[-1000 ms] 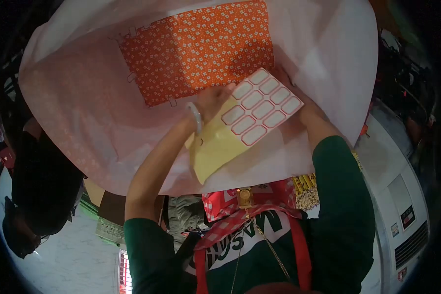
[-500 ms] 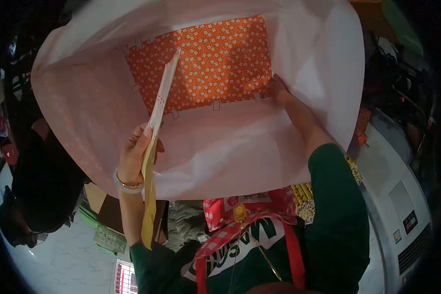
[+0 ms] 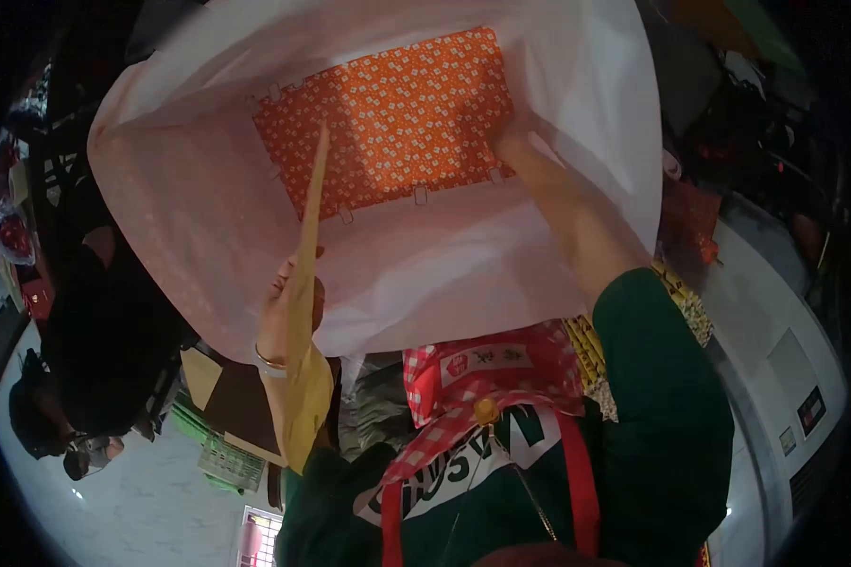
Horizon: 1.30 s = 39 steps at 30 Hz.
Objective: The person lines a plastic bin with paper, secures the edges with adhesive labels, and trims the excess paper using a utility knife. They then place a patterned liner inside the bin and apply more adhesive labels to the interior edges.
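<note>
Left hand (image 3: 272,324) gripping yellow sheet (image 3: 303,307), mid-length

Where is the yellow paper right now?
In the head view, the yellow paper is left of centre, held nearly edge-on in the left hand; in the picture its tip overlaps the left part of the orange patterned panel.

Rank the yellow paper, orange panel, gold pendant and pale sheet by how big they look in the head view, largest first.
1. Pale sheet
2. Orange panel
3. Yellow paper, turned nearly edge-on
4. Gold pendant
</note>
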Tool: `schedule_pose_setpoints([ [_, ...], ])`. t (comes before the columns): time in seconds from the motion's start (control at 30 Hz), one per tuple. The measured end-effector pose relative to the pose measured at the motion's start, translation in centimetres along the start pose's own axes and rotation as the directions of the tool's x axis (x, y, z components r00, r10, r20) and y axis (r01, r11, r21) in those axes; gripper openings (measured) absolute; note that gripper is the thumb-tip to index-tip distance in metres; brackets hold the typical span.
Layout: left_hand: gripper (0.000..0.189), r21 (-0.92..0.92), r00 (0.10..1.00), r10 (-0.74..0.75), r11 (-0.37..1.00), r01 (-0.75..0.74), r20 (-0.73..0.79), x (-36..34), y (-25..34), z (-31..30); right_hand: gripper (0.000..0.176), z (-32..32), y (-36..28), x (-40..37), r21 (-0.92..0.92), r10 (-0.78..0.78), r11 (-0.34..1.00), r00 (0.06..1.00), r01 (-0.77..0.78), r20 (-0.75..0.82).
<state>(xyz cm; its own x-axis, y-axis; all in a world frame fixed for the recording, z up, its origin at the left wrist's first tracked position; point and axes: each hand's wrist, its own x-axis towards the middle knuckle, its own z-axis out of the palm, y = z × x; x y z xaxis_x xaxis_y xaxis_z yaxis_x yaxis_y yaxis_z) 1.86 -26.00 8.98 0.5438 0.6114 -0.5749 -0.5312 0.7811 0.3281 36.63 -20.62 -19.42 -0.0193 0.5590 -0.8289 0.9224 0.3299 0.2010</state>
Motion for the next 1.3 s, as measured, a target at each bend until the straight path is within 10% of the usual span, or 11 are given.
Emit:
schedule_pose_setpoints([
  [0.1, 0.051, -0.065, 0.99, 0.005, 0.998, 0.004, 0.143, -0.8, 0.1, -0.6, 0.024, -6.5, -1.9, -5.3, 0.42, -0.103, 0.897, 0.99, 0.136, -0.102],
  [0.2, 0.062, -0.103, 0.957, -0.031, 0.993, 0.064, 0.29, -1.4, 1.3, 1.2, 0.038, -13.4, -4.7, -9.7, 0.873, -0.06, 0.483, 0.997, 0.062, -0.038],
  [0.27, 0.061, -0.189, 0.966, 0.015, 0.981, 0.036, 0.258, -2.2, 1.6, 3.1, 0.05, -16.5, -7.0, -13.4, 0.958, -0.022, -0.122, 0.964, 0.261, -0.265],
  [0.4, 0.056, -0.065, 0.88, -0.028, 0.996, 0.067, 0.475, -0.1, 1.7, 10.2, 0.057, -19.3, -6.0, -25.6, 0.707, -0.026, -0.513, 0.814, 0.487, -0.58],
  [0.5, 0.052, 0.127, 0.946, -0.055, 0.992, 0.015, 0.319, 1.9, 0.7, 13.4, 0.052, -19.5, -0.5, -34.1, 0.696, -0.297, -0.627, 0.72, 0.349, -0.628],
  [0.7, 0.042, 0.62, 0.959, 0.266, 0.769, -0.152, -0.095, 4.2, -1.0, 15.6, 0.044, -18.0, 2.1, -37.1, 0.641, -0.116, -0.534, 0.703, 0.552, -0.702],
  [0.9, 0.033, 0.931, 0.548, 0.791, 0.36, -0.057, -0.272, 1.2, -1.9, 14.8, 0.035, -16.7, 1.8, -36.7, 0.522, 0.175, -0.373, 0.611, 0.767, -0.772],
  [0.93, 0.024, 0.929, 0.623, 0.76, 0.342, -0.143, -0.184, 1.2, -2.3, 17.1, 0.031, -16.5, 1.3, -36.2, 0.507, 0.214, -0.366, 0.6, 0.781, -0.771],
  [1.03, 0.032, 0.787, 0.62, 0.714, 0.569, -0.241, -0.327, -0.3, -3.2, 17.7, 0.021, -15.8, 2.0, -35.7, 0.496, 0.248, -0.496, 0.664, 0.713, -0.706],
  [1.13, 0.028, 0.57, 0.896, 0.32, 0.816, -0.096, -0.308, -3.0, -4.5, 18.9, 0.019, -14.9, 2.9, -35.1, 0.545, 0.229, -0.556, 0.746, 0.627, -0.626],
  [1.3, 0.023, 0.444, 0.876, 0.359, 0.875, -0.195, -0.322, -3.9, -8.9, 17.6, 0.014, -14.9, 4.6, -35.6, 0.673, 0.023, -0.451, 0.762, 0.586, -0.647],
])
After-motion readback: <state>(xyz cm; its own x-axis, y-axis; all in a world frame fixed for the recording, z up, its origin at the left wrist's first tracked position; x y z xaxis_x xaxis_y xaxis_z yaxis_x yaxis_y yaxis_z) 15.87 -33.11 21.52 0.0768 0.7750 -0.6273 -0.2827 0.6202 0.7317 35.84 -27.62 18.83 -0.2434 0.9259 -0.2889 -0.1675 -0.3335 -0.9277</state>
